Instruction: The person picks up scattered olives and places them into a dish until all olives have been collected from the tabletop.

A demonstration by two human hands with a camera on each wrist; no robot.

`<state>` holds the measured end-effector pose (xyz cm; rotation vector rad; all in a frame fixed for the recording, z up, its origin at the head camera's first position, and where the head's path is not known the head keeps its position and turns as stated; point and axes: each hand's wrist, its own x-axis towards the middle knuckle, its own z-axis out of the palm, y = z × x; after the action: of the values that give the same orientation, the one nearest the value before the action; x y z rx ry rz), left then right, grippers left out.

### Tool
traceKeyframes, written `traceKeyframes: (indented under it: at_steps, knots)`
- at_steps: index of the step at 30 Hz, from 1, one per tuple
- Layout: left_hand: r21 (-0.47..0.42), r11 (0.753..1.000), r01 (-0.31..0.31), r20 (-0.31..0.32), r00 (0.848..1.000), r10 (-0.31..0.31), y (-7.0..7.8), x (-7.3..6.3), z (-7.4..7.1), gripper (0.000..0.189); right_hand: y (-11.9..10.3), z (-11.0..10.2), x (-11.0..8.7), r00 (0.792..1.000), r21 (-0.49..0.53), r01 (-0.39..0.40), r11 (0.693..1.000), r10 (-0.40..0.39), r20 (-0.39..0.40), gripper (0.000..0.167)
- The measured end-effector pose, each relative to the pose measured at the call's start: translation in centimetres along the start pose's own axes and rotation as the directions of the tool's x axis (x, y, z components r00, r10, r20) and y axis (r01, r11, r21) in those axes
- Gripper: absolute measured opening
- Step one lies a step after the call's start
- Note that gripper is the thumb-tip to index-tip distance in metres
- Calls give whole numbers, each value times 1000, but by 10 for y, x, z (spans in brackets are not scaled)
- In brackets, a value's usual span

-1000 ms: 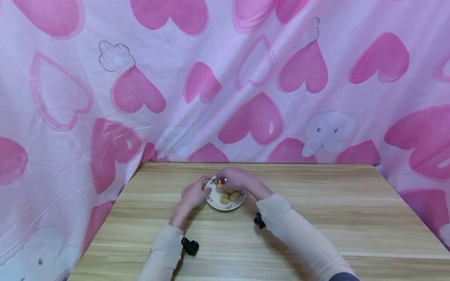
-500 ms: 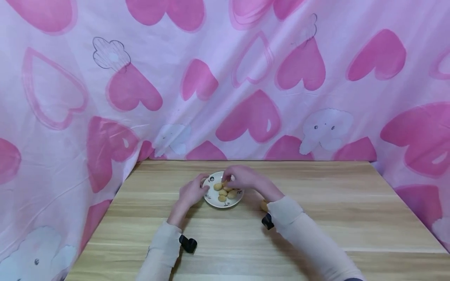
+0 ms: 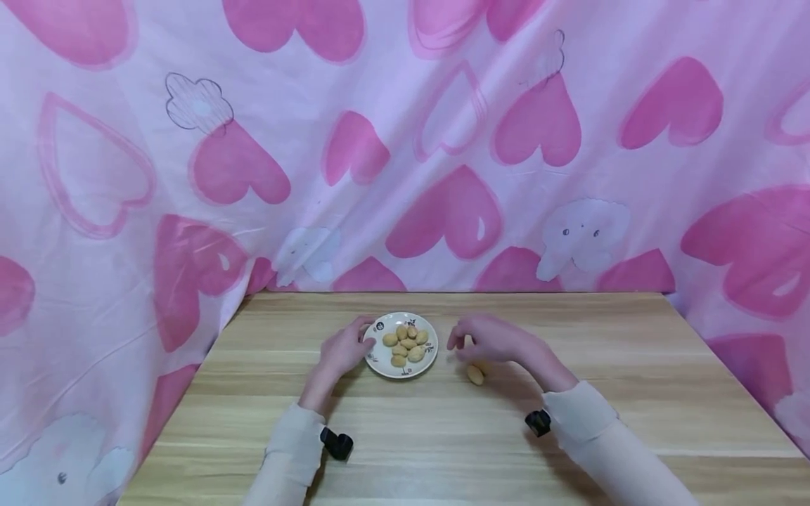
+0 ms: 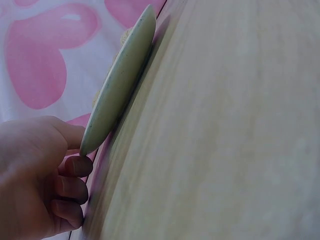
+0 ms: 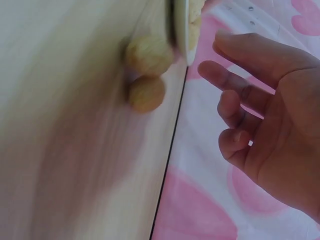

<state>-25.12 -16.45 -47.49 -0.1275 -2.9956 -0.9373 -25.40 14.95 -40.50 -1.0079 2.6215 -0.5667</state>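
A small white plate (image 3: pixel 377 363) with dark printed marks holds several tan, walnut-like nuts (image 3: pixel 415 353). My left hand (image 3: pixel 342 349) grips its left rim; in the left wrist view the thumb lies over the plate edge (image 4: pixel 120 85) and the other fingers curl below it. To the right of the plate, my right hand (image 3: pixel 492 339) hovers above the table with loosely bent fingers and holds nothing. Just under it lies a loose nut (image 3: pixel 475 375). The right wrist view has two loose nuts on the table, one nut (image 5: pixel 149 55) touching or nearly touching the other nut (image 5: pixel 146 93).
The wooden table (image 3: pixel 405 436) ends at a pink heart-patterned curtain (image 3: pixel 443 211) along the back. Black wrist cameras sit on both sleeves, the left camera (image 3: pixel 337 444) and the right camera (image 3: pixel 538 423).
My right hand has left the plate and moved right, over the loose nuts. The nuts on the plate are now uncovered. The left hand stays at the rim.
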Motion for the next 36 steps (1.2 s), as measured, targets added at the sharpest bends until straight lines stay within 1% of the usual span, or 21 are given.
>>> traceKeyframes:
  at_steps: [3, 5, 10, 12, 14, 20, 23, 26, 29, 32, 36]
  knots:
    - [1, 1000, 3, -4, 1000, -3, 1, 2, 0, 48, 8, 3, -10, 1000, 8, 21, 1000, -21, 20, 20]
    - [1, 1000, 10, -7, 1000, -10, -1, 1, 2, 48, 12, 8, -16, 999, 40, 21, 999, -23, 42, 21]
    - [-3, 1000, 18, -7, 1000, -18, -1, 1, 2, 48, 18, 14, -25, 994, 122, -44, 992, 31, 105, 26]
    - [-2, 1000, 18, -6, 1000, -18, 0, 1, 2, 47, 19, 16, -27, 992, 122, -55, 991, 41, 118, 26]
    - [-1, 1000, 17, -5, 1000, -17, 0, 1, 1, 48, 20, 18, -28, 993, 114, -44, 993, 31, 117, 26]
    - [1, 1000, 22, -8, 1000, -22, 0, 0, 0, 47, 19, 21, -25, 994, 62, 24, 998, -30, 107, 25]
    - [3, 1000, 21, -10, 1000, -21, 0, 0, 1, 47, 13, 20, -22, 994, 45, 39, 998, -43, 96, 22]
    - [6, 1000, 18, -15, 1000, -18, 0, 1, 1, 47, 8, 19, -17, 995, 14, 36, 999, -37, 91, 20]
    - [2, 1000, 14, -13, 1000, -14, 0, 1, 2, 47, 4, 18, -12, 994, -14, 9, 1000, -7, 108, 19]
    - [-2, 1000, 16, -8, 1000, -16, 0, 1, 1, 47, 3, 18, -9, 993, -40, 6, 999, -1, 120, 19]
    - [5, 1000, 17, -7, 1000, -17, 0, 1, 0, 48, -6, 17, -1, 996, -55, 32, 998, -28, 79, 15]
